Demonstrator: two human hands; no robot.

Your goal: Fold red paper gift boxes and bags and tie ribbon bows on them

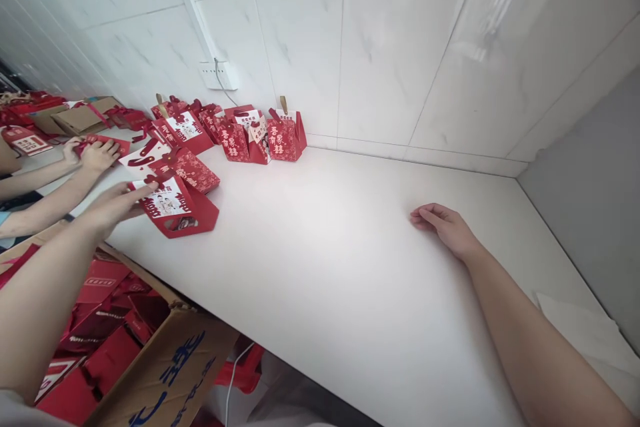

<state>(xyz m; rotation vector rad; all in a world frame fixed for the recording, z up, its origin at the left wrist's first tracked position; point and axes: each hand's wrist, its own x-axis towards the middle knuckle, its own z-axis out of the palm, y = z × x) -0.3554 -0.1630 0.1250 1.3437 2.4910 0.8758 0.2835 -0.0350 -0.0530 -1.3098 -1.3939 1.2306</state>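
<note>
The left hand (111, 208) pinches the top of a red gift box (181, 208) on the bench (320, 247), at left. It seems light, stiff card, easily dented, best held by the top edge. The right hand (444, 227) curls loosely; whether it pinches anything, I cannot tell.

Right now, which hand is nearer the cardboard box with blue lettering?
Left. Left hand is just beyond the cardboard box; right hand is farther, off to its right across the table.
</note>
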